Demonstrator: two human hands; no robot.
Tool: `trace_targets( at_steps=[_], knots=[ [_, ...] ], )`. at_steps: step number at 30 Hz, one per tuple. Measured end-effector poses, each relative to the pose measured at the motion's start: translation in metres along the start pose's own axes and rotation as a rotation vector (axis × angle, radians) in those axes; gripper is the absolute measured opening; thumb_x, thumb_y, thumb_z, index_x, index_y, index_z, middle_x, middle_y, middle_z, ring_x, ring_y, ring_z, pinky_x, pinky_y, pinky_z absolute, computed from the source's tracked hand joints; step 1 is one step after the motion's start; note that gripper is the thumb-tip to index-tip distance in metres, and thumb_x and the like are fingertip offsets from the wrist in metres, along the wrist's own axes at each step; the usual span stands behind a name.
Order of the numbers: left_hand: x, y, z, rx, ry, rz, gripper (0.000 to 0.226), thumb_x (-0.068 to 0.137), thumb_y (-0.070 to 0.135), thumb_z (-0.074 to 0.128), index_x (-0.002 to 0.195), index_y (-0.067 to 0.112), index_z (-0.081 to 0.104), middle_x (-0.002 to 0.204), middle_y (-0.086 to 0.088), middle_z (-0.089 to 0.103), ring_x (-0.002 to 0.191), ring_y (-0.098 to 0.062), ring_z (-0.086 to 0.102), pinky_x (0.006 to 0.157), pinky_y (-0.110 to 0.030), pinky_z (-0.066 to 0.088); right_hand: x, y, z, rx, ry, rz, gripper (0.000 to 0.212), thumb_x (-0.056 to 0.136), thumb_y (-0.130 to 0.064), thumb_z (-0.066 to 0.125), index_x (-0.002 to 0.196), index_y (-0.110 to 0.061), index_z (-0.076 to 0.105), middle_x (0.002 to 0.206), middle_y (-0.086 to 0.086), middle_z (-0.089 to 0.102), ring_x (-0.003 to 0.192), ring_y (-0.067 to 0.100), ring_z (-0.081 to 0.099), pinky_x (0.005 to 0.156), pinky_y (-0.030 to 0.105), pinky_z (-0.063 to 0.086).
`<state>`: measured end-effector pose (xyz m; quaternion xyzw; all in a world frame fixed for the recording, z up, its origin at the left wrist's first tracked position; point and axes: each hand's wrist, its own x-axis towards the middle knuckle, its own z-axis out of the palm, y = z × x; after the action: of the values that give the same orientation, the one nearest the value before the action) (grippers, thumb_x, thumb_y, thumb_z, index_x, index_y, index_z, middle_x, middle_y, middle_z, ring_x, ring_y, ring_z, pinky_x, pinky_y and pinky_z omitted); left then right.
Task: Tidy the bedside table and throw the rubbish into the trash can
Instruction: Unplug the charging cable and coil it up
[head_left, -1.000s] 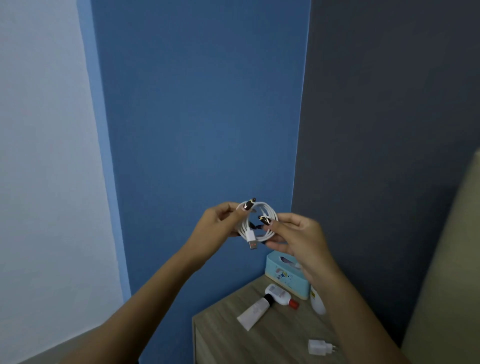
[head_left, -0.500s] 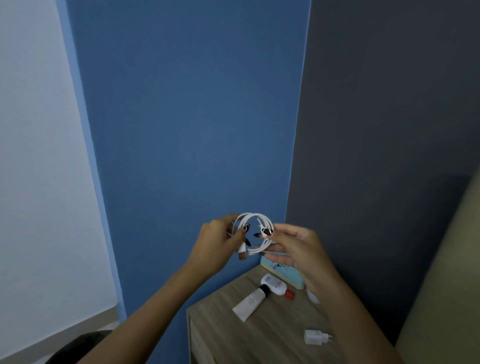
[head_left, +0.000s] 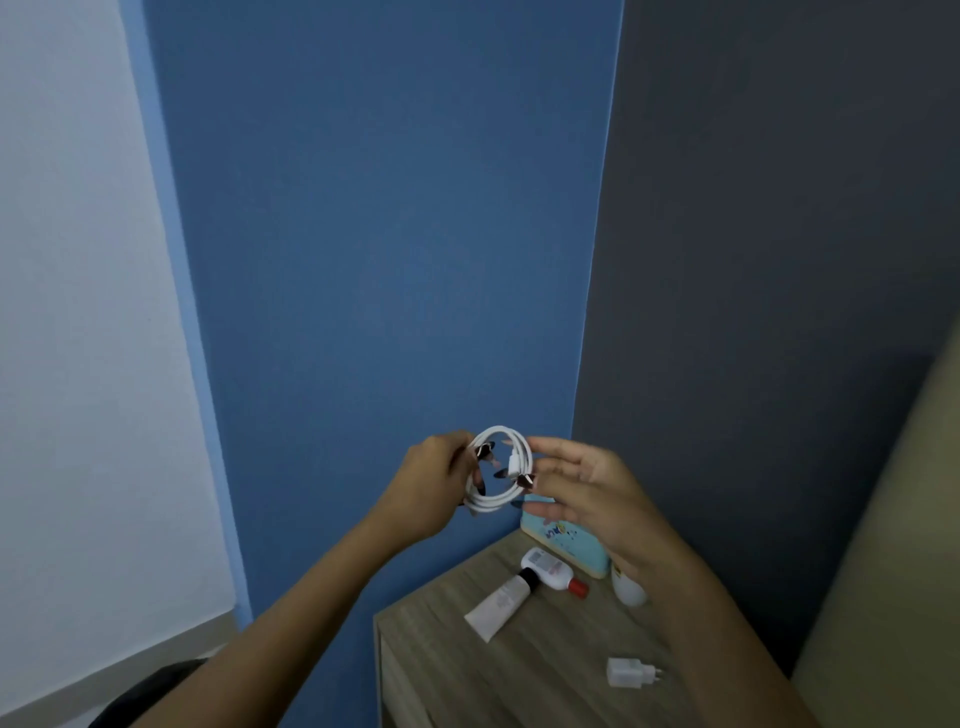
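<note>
A coiled white charging cable (head_left: 497, 498) hangs in the air above the wooden bedside table (head_left: 467, 670). My left hand (head_left: 431, 483) grips the coil's left side. On the coil's right side, my right hand (head_left: 587, 493) pinches the strand between thumb and forefinger, its other fingers spread. On the table lie a white tube with a black cap (head_left: 500, 605), a small white bottle with a red cap (head_left: 551, 569) and a white plug adapter (head_left: 631, 673). A light blue tissue box (head_left: 571, 540) stands at the back, partly behind my right hand.
A white rounded object (head_left: 627, 587) sits beside the tissue box, half hidden by my right forearm. Blue and dark grey walls meet in the corner behind the table. A beige headboard (head_left: 893, 545) rises at the right. A dark object (head_left: 156, 686) lies low on the floor at the left.
The coil has turned in my hands and its connector end has shifted from hanging below the loop to lying along the right side. My right hand's fingers have spread.
</note>
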<state>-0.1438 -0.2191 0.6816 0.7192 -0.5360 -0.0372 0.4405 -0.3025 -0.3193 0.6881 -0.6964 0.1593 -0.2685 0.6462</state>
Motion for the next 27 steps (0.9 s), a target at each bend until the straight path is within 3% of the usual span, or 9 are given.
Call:
trace_targets(
  at_steps=[3,8,11,15,17,20,23,27],
  knots=[
    [-0.002,0.002,-0.005,-0.03,-0.051,0.015,0.036,0.098,0.005,0.039,0.071,0.024,0.055,0.064,0.004,0.061,0.047,-0.001,0.053,0.049,-0.009,0.039,0.0,-0.004,0.001,-0.006,-0.027,-0.027,0.021,0.088,-0.005,0.063,0.105,-0.015,0.07,0.1,0.006,0.075,0.095,0.017,0.071,0.082,0.028,0.057],
    [-0.003,0.011,-0.011,0.036,-0.03,0.028,0.024,0.097,0.005,0.04,0.087,0.009,0.062,0.071,-0.002,0.067,0.05,-0.001,0.059,0.049,-0.01,0.043,0.0,0.001,0.004,-0.202,0.092,-0.151,0.017,0.088,-0.008,0.065,0.091,-0.023,0.073,0.081,-0.007,0.075,0.078,0.005,0.069,0.069,0.018,0.053],
    [-0.002,0.016,-0.014,0.036,-0.008,0.03,0.024,0.095,0.009,0.044,0.088,0.017,0.066,0.073,-0.001,0.071,0.057,-0.007,0.064,0.052,-0.015,0.046,0.003,0.005,0.003,-0.301,0.206,-0.207,0.015,0.086,-0.015,0.069,0.095,-0.027,0.072,0.08,-0.011,0.073,0.07,-0.004,0.065,0.061,0.012,0.047],
    [-0.001,0.02,-0.015,-0.02,0.028,-0.008,0.02,0.094,0.014,0.05,0.09,0.018,0.069,0.073,-0.005,0.074,0.067,-0.023,0.067,0.061,-0.032,0.05,0.002,-0.002,0.001,-0.157,0.168,-0.157,0.024,0.088,-0.007,0.064,0.11,-0.016,0.07,0.089,0.005,0.074,0.057,-0.001,0.059,0.055,0.014,0.046],
    [-0.002,0.022,-0.016,-0.043,0.041,-0.022,0.019,0.094,0.016,0.05,0.088,0.018,0.069,0.073,-0.005,0.074,0.066,-0.026,0.067,0.062,-0.037,0.053,0.001,-0.006,-0.001,-0.059,0.113,-0.12,0.025,0.089,-0.008,0.056,0.102,-0.021,0.072,0.093,0.013,0.074,0.061,0.007,0.059,0.055,0.02,0.048],
    [-0.003,0.026,-0.018,-0.057,0.05,-0.032,0.018,0.094,0.015,0.051,0.086,0.017,0.068,0.073,-0.004,0.075,0.065,-0.027,0.068,0.063,-0.041,0.054,-0.002,-0.009,-0.001,-0.103,0.132,-0.105,0.024,0.094,-0.015,0.049,0.098,-0.022,0.072,0.093,0.004,0.076,0.068,0.01,0.061,0.059,0.024,0.047],
    [-0.004,0.027,-0.015,-0.05,0.048,-0.035,0.017,0.093,0.017,0.052,0.086,0.016,0.067,0.074,-0.002,0.075,0.069,-0.024,0.069,0.068,-0.044,0.055,-0.002,-0.007,0.002,-0.23,0.18,-0.123,0.014,0.092,-0.018,0.06,0.1,-0.02,0.071,0.086,-0.005,0.076,0.068,0.0,0.064,0.059,0.018,0.049],
    [-0.006,0.027,-0.013,-0.076,0.021,-0.031,0.013,0.091,0.018,0.056,0.088,0.017,0.068,0.075,0.001,0.075,0.072,-0.017,0.07,0.074,-0.044,0.057,-0.002,-0.004,0.002,-0.224,0.251,-0.106,0.01,0.086,-0.016,0.068,0.095,-0.02,0.072,0.08,-0.005,0.075,0.068,0.003,0.068,0.06,0.018,0.051]
  ],
)
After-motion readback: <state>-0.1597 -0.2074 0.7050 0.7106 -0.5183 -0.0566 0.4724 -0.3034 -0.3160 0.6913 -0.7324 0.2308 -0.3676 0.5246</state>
